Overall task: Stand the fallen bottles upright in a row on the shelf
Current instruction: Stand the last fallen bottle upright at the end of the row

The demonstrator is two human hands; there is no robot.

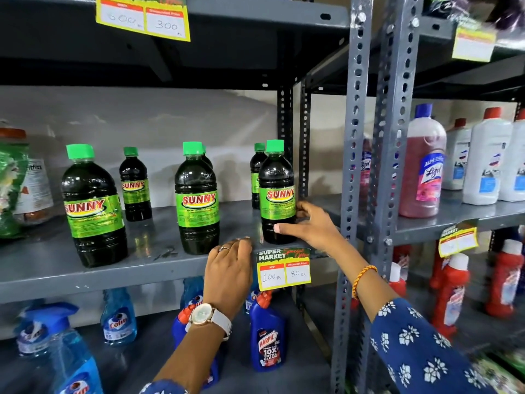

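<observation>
Blue floral sleeves [420,345], white-strapped watch [208,315], orange bracelet [362,278], ring [224,248]

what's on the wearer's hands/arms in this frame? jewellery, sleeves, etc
Left hand: ring on one finger, round-faced watch with a white strap. Right hand: orange-yellow beaded bracelet at the wrist. Both arms wear blue sleeves printed with white flowers.
</observation>
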